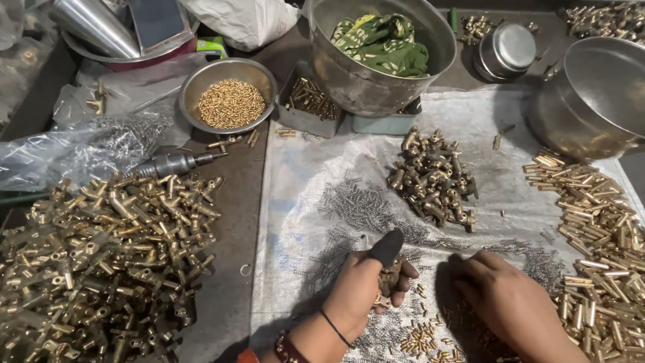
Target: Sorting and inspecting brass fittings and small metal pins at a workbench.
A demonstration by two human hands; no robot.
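Head view, looking straight down on the table (235, 222). The left hand (363, 286) is curled tight round a small brass fitting (388, 277), holding it just above the white woven sheet (302, 168); a black cap (388, 247) covers the raised thumb, and a dark band sits on the wrist. The right hand (500, 292) lies palm down, fingers loosely spread and flat on the sheet, resting over a scatter of small brass pins (420, 338) and thin steel springs (366, 208); whether it has anything pinched underneath, I cannot tell.

Just beyond the hands, mid-sheet, there is a dark heap of brass tee fittings (433, 178). Off to the right edge, a long drift of straight brass tubes (598, 235). Far left, off the sheet, a big pile of bright brass fittings (101, 262), with a metal hand tool (175, 163) lying at its top edge and a clear plastic bag of springs (74, 151) beside that.

Along the back: a steel bowl (195, 87) filled with small brass pieces, a grey tray (306, 117) of more brass parts, a large steel basin (349, 81) with a green patterned cloth (383, 44) inside, a small lidded steel tin (507, 50), and a wide steel pan (591, 94) at the right.
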